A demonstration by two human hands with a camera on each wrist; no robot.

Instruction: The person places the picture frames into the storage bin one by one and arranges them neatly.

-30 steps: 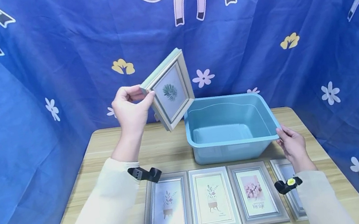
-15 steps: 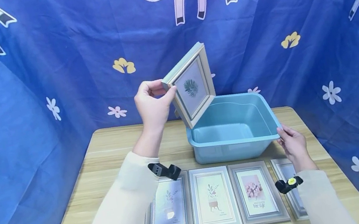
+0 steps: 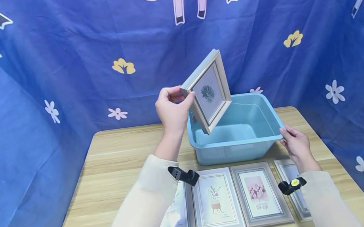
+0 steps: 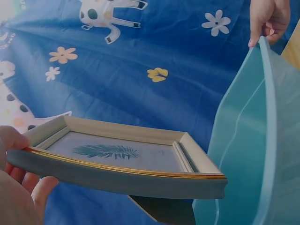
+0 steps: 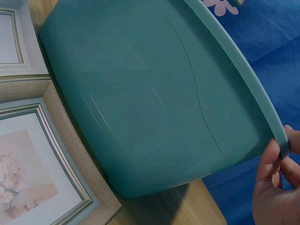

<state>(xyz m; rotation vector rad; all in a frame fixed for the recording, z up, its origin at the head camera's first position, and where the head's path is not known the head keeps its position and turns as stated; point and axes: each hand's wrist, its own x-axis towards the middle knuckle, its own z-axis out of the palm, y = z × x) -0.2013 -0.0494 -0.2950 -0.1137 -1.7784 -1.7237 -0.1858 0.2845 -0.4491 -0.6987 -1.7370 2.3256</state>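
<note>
My left hand pinches the left edge of a picture frame with a green leaf print. The frame is tilted and hangs over the left part of a blue plastic basin. In the left wrist view the picture frame shows a pale border with a gold line, and a dark stand flap sticks out beneath it. My right hand grips the basin's front right corner. The right wrist view shows the thumb and fingers of that hand pinching the basin's rim.
On the wooden table, several frames lie in a row before the basin: a plant print, a pink flower print, one partly under my left sleeve and one partly under my right arm. Blue patterned cloth hangs around the table.
My left hand has carried the leaf-print frame to the right, from beside the basin to over it, and slightly lower in the last half second. My right hand has stayed at the basin's corner.
</note>
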